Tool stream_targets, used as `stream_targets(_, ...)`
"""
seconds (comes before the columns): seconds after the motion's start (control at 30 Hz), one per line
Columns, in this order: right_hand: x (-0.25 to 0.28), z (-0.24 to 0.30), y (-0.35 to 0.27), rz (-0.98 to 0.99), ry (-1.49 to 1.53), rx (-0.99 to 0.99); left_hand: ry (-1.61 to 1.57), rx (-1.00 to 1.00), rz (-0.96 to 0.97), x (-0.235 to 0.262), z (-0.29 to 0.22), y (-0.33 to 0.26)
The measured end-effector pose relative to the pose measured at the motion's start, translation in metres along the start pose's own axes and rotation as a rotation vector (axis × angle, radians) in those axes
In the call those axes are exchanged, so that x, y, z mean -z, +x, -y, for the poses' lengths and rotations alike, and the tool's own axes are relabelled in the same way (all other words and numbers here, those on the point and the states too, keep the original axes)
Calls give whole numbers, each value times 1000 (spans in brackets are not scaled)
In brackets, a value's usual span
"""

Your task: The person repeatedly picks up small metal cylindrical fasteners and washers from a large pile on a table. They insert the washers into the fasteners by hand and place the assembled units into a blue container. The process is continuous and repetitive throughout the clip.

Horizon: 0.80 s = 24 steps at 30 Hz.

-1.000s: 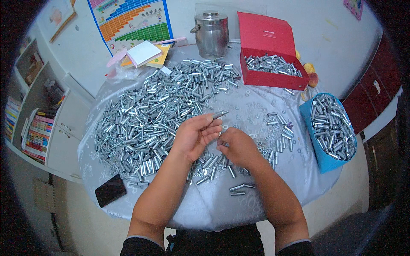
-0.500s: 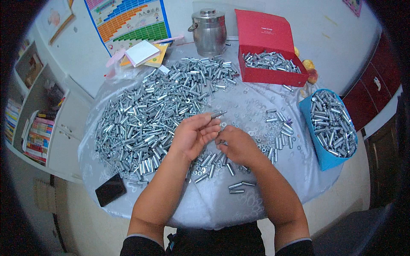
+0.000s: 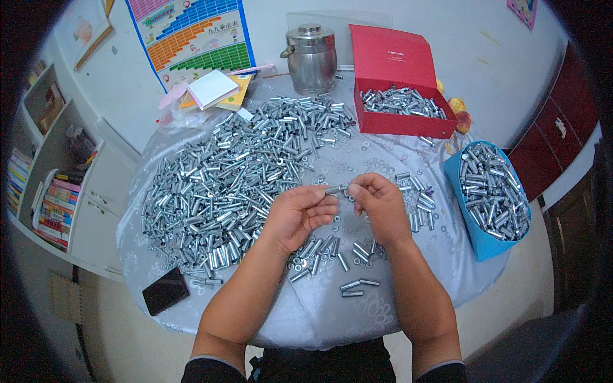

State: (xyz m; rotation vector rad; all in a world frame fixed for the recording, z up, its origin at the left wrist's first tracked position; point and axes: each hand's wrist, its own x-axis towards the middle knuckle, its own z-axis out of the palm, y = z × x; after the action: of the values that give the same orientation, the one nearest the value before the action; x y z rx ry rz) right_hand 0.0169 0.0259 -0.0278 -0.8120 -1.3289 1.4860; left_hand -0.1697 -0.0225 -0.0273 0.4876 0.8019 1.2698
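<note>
Over table (image 3: 306, 319), hands pinching sleeve (image 3: 334, 189)

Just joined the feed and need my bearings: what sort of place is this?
Probably a room in a home used for piecework, not a factory: a round table under a patterned cloth heaped with small metal sleeves, a bookshelf at left, a colourful chart on the wall.

Bare forearms, black sleeves pushed up near the elbows with pale cuff edges, dark clothing below.
</note>
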Motion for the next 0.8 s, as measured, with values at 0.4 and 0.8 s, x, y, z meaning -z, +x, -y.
stream_targets(0.4, -9, 4, -7, -102, -239, 48, 24, -3, -15, -2, 3, -1)
stream_targets(0.8, 17, -15, -1, 319, -913, 282, -75, -32, -45, 3, -1, 1)
